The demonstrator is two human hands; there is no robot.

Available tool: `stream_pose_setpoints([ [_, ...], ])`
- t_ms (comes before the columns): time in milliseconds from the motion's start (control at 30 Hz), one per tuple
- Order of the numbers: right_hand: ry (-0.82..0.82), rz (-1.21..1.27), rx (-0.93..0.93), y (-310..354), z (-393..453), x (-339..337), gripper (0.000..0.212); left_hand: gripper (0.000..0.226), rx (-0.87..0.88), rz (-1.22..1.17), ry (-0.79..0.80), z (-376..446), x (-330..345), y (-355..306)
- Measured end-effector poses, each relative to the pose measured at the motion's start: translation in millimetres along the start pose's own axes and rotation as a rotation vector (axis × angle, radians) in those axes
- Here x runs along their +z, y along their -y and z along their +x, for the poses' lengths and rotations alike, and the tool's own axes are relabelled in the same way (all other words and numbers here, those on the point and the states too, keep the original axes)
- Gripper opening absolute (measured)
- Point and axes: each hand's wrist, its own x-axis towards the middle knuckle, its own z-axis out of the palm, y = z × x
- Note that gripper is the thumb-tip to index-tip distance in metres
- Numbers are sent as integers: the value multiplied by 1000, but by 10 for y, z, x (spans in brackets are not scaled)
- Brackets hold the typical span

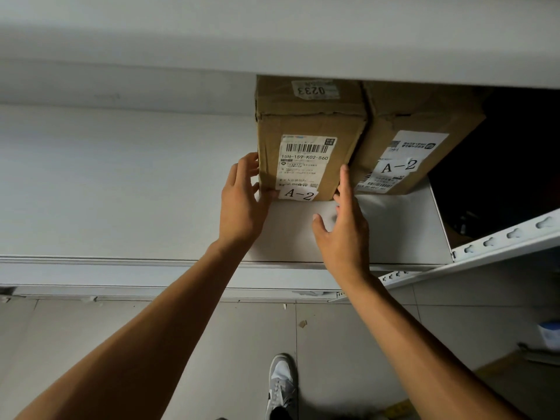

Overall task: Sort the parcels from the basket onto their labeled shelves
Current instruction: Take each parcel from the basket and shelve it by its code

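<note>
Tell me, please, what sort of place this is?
Probably a parcel storeroom or sorting area: white metal shelving, and two cardboard parcels with shipping labels and A-2 tags.

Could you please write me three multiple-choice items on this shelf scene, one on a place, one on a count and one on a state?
1. Where does the parcel between the hands stand?
A. on the floor
B. on the shelf, left of another parcel
C. in a basket

2. How many parcels show an A-2 label?
A. one
B. two
C. four

3. How is the right hand?
A. fingers straight along the parcel's side
B. clenched in a fist
C. holding a pen

Answers:
1 B: the left parcel stands on the shelf beside the right parcel.
2 B: each box carries one A-2 label.
3 A: the right hand lies open; the left hand touches the opposite side.
</note>
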Motion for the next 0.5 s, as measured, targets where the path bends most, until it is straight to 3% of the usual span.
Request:
stream_pose_setpoints([
  [133,74,-14,16,-7,36,-44,96,56,38,33,68,21,-26,-31],
  [233,141,-21,48,30,7,-95,96,79,-20,177,213,-114,-130,-89],
  [333,197,-39,57,126,-104,-143,88,84,-64,361,293,-349,-249,-153],
  [500,503,-215,-84,416,-312,-111,71,73,-58,636,329,-711,-655,-164],
])
